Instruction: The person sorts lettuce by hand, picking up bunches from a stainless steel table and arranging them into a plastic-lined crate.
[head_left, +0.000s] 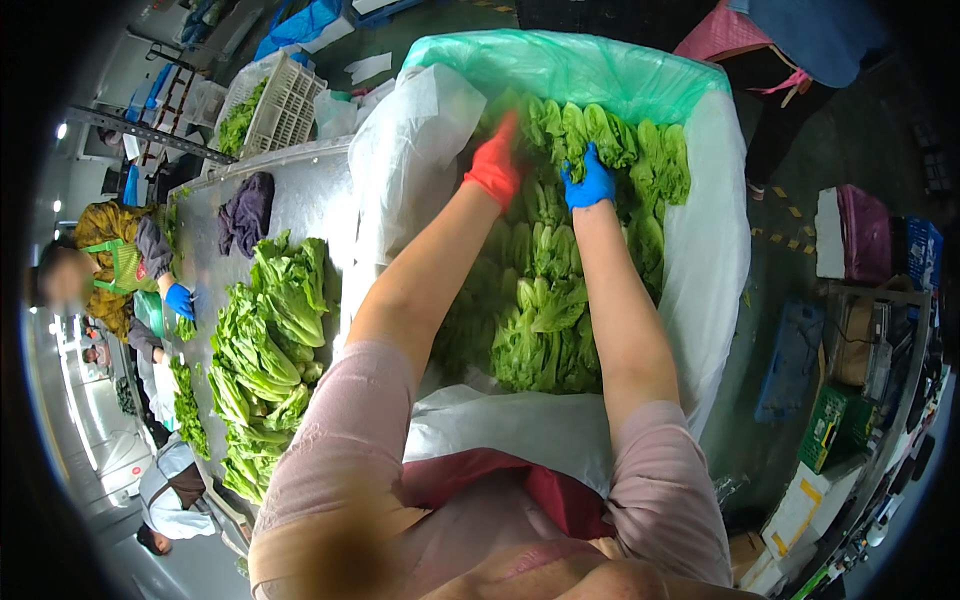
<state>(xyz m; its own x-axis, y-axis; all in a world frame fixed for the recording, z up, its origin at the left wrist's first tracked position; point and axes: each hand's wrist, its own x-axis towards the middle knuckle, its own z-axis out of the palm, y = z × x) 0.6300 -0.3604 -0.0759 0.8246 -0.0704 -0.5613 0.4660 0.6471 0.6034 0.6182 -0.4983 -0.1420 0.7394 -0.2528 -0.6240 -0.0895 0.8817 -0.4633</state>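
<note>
A large bin with a white and green plastic liner (701, 247) stands before me, holding rows of green leafy lettuce heads (536, 345). My left hand (496, 161), in a red glove, reaches to the bin's far left part; its fingers are blurred beside the lettuce there. My right hand (590, 180), in a blue glove, lies against a lettuce head (574, 142) in the far row, its fingers over the leaves. Whether it grips the head is not clear. On the metal table to the left lies a pile of lettuce (274, 337).
The metal table (300, 180) adjoins the bin's left side, with a dark purple cloth (246, 214) on it. Across it, a co-worker's blue-gloved hand (180, 300) is near greens. A white crate (285, 105) stands beyond. Another person stands at the upper right.
</note>
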